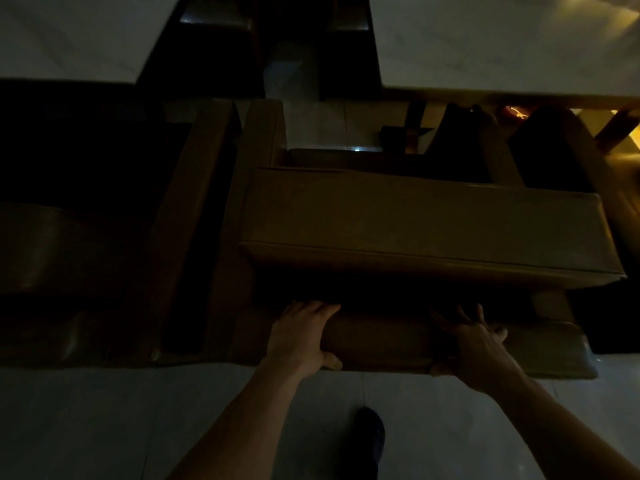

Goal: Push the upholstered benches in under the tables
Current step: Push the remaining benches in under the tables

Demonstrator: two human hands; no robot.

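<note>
A brown upholstered bench (pixel 415 223) fills the middle of the dim view, its wide padded block lying below a white tabletop (pixel 502 46) at the upper right. My left hand (pixel 304 337) grips the bench's lower rounded edge, fingers over the top and thumb underneath. My right hand (pixel 474 344) holds the same edge further right, fingers spread over the padding and thumb tucked below. Shadow hides the gap between the block and this lower edge.
A second brown bench (pixel 201 202) stands close on the left, beside a second white tabletop (pixel 69 32). Dark table legs (pixel 415 123) and a narrow aisle lie beyond. Pale floor tiles (pixel 104 427) and my dark shoe (pixel 370 434) are nearest me.
</note>
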